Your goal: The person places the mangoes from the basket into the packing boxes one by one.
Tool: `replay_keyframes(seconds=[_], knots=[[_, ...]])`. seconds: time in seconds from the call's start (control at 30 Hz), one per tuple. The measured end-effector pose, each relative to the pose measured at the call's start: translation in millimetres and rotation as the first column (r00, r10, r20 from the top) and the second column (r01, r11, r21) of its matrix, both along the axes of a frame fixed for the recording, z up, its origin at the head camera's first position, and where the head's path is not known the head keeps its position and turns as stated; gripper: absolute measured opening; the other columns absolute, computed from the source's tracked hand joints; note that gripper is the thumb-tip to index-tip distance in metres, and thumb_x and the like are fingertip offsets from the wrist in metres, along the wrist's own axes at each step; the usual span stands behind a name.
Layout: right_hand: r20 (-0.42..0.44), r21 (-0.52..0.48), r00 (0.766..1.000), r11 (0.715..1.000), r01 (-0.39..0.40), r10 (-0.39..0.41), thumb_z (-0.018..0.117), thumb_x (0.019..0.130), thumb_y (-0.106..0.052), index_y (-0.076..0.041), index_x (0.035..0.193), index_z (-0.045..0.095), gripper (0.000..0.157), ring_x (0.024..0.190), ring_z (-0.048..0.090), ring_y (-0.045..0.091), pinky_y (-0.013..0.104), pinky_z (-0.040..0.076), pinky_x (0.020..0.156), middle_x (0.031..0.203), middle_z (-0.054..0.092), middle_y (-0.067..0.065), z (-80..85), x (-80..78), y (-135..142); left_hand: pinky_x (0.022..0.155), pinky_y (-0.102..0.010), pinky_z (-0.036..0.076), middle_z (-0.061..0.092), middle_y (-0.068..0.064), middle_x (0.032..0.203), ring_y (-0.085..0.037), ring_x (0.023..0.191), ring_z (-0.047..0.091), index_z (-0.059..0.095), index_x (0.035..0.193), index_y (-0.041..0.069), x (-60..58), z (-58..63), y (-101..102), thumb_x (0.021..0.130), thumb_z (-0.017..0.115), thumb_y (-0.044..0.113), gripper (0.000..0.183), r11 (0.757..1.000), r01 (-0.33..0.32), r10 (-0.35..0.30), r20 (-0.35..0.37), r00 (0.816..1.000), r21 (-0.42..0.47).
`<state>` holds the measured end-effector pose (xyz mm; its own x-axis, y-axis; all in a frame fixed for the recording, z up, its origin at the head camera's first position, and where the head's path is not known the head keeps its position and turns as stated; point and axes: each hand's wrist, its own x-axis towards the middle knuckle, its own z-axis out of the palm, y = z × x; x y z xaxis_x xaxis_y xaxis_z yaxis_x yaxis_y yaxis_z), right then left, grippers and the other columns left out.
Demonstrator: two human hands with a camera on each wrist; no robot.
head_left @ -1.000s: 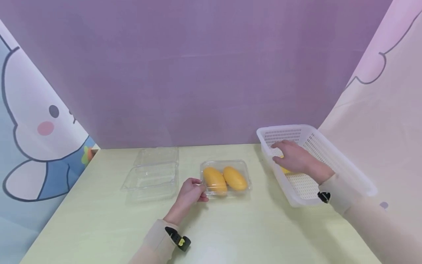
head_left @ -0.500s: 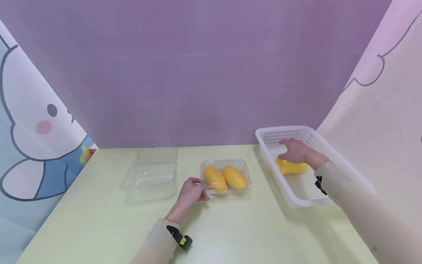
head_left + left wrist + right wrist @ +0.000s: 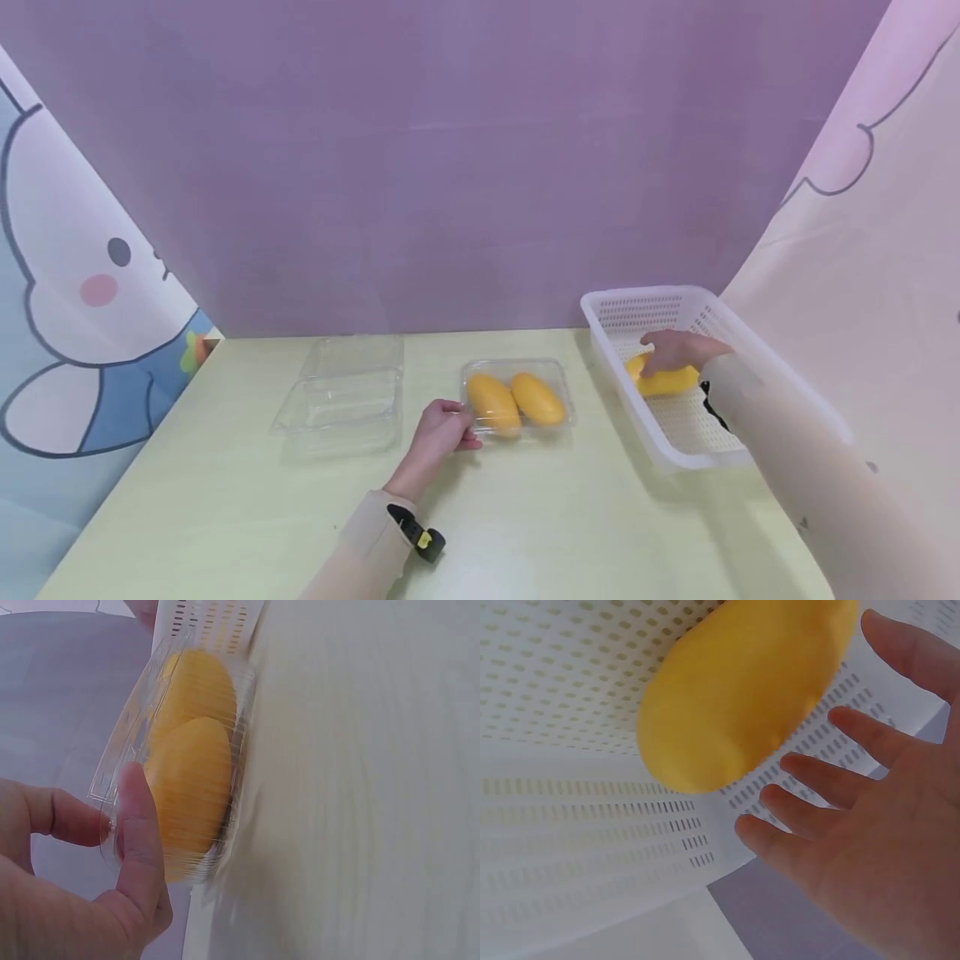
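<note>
In the head view, a clear plastic clamshell box (image 3: pixel 556 364) holds two yellow-orange mangoes (image 3: pixel 492 403) lying side by side. My left hand (image 3: pixel 437 429) pinches its near left corner; the left wrist view shows thumb and index finger on the clear rim. On the right, a white perforated basket (image 3: pixel 648 425) has a larger, smooth yellow mango (image 3: pixel 739 690) lying in it. Over that mango reaches my right hand (image 3: pixel 671 350). The right wrist view shows its fingers (image 3: pixel 832 772) spread and straight, just apart from the fruit.
A second clear clamshell box (image 3: pixel 348 400) stands with its lid raised on the left of the pale table (image 3: pixel 225 500). Behind the table rises a purple wall (image 3: pixel 450 167), and cartoon-printed panels flank both sides.
My right hand lifts off the yellow fruit, exposing it, then lowers over it again inside the basket. The left hand keeps its pinch while the mango box shifts slightly right and away.
</note>
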<state>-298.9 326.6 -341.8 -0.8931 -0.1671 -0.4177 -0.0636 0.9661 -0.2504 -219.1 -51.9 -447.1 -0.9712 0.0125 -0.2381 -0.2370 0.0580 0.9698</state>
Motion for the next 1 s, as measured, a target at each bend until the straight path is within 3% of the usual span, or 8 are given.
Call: replay_keyframes(seconds=[0.23,0.4,0.5,0.7,0.83,1.0], knots=[[0.108,0.018,0.993,0.999,0.046,-0.048,0.071,0.087,-0.030,0.004,0.153,0.033,0.084,0.139,0.029,0.057,0.071,0.031,0.108,0.155,0.031,0.034,-9.5,1.0,14.5,0.065,-0.029,0.061,0.057,-0.011,0.081,-0.017,0.065,0.060,0.047,0.124,-0.010,-3.5,-1.8,6.2,0.086,0.055,0.000,0.040,1.000,-0.009,0.009,0.006,1.000,0.012],[0.137,0.028,0.988,0.997,0.068,-0.071,0.077,0.079,-0.028,0.003,0.154,0.032,0.092,0.132,0.037,0.054,0.069,0.037,0.103,0.150,0.036,0.034,-19.3,1.7,20.4,0.065,-0.028,0.061,0.057,-0.011,0.080,-0.016,0.063,0.060,0.048,0.124,-0.010,-4.4,-1.3,9.7,0.088,0.056,0.003,0.039,1.000,-0.009,0.009,-0.007,1.000,0.011],[0.159,0.016,0.983,0.995,0.094,-0.095,0.079,0.077,-0.029,0.001,0.153,0.034,0.093,0.121,0.044,0.048,0.065,0.045,0.095,0.141,0.044,0.032,-22.5,2.9,22.4,0.065,-0.028,0.061,0.059,-0.015,0.084,-0.016,0.065,0.060,0.047,0.125,-0.010,-5.1,-1.3,11.1,0.088,0.056,0.003,0.040,1.000,-0.007,0.007,-0.010,1.000,0.021],[0.216,-0.013,0.969,0.992,0.123,-0.117,0.081,0.075,-0.029,-0.007,0.140,0.050,0.076,0.101,0.053,0.035,0.048,0.050,0.079,0.113,0.056,0.016,-27.3,6.4,26.2,0.066,-0.028,0.061,0.060,-0.016,0.087,-0.016,0.067,0.061,0.046,0.128,-0.010,-6.5,-2.2,14.5,0.088,0.055,0.003,0.043,0.999,0.004,-0.003,-0.010,1.000,0.034],[0.229,-0.052,0.957,0.980,0.193,-0.177,0.082,0.074,-0.032,-0.006,0.141,0.049,0.079,0.100,0.055,0.033,0.046,0.052,0.076,0.111,0.056,0.016,-28.2,9.6,27.1,0.067,-0.029,0.061,0.059,-0.012,0.083,-0.016,0.067,0.062,0.046,0.130,-0.009,-8.0,-3.7,16.9,0.090,0.055,0.004,0.043,0.999,0.008,-0.007,-0.026,1.000,0.034],[0.290,-0.116,0.922,0.947,0.299,-0.256,0.081,0.076,-0.036,-0.006,0.140,0.045,0.080,0.099,0.059,0.033,0.044,0.055,0.075,0.109,0.057,0.018,-21.7,14.4,26.6,0.067,-0.029,0.061,0.059,-0.012,0.085,-0.016,0.067,0.062,0.046,0.131,-0.009,-10.8,-5.5,19.8,0.095,0.055,0.008,0.041,0.999,0.009,-0.007,-0.036,0.999,0.041]])
